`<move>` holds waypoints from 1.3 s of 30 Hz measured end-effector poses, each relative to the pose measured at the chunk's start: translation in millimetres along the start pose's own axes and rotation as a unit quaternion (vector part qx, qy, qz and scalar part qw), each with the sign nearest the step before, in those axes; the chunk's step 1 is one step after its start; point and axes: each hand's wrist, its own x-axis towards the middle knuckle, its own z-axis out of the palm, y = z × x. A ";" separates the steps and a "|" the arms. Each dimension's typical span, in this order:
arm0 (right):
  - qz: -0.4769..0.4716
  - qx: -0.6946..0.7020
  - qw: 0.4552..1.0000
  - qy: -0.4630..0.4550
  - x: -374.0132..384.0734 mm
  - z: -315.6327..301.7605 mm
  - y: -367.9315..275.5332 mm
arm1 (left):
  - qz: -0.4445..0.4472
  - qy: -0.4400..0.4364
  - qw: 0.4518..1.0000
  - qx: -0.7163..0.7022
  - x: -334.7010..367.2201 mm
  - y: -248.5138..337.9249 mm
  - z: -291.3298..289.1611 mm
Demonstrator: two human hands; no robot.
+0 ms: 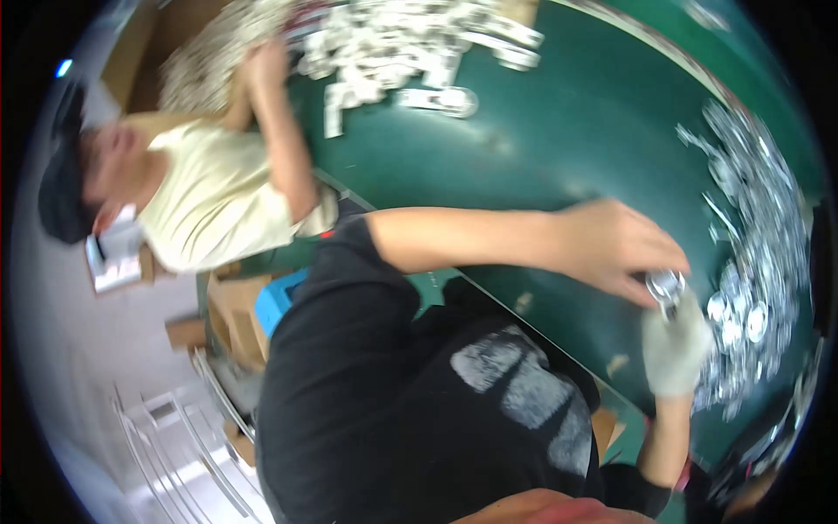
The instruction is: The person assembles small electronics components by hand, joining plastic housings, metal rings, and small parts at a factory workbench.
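Note:
My bare left hand (615,249) reaches across the green table from the left, its fingers curled against a small shiny metal piece (665,283) with a rounded end. My right hand (677,351), in a white glove, is closed around the lower part of the same piece. The two hands meet over the table's right side. Just beyond them lies a large heap of shiny metal pieces (759,253), some long and thin, some with round ends. Blur and my fingers hide the exact kind of the held piece.
Across the far left, a heap of white flat pieces (375,48) covers part of the green table (541,131). Beside it a co-worker in a cream shirt (218,192) handles pieces. A blue bin (278,301) and cardboard boxes (234,314) stand to my left. Another person's arm shows at lower right.

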 end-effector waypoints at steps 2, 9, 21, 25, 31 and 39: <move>0.015 0.018 1.000 0.020 -3.5 5.6 8.1 | -0.008 0.035 0.999 -0.030 -1.8 3.1 7.2; 0.110 0.099 0.987 -0.069 1.4 -13.8 21.5 | 0.034 0.058 0.997 -0.033 13.0 -6.3 23.3; 0.073 0.335 0.930 -0.133 -13.5 -33.9 30.5 | 0.147 0.091 0.983 0.061 26.0 17.9 0.9; -0.053 0.187 0.973 -0.128 -15.1 -24.5 43.6 | 0.173 0.098 0.978 0.059 22.6 29.3 3.8; -0.052 0.155 0.980 -0.111 4.8 -25.6 9.8 | -0.004 0.019 0.973 -0.230 16.9 31.7 -1.5; -0.146 0.010 0.989 0.031 0.1 -7.2 19.8 | -0.093 0.003 0.945 -0.314 20.8 25.4 6.7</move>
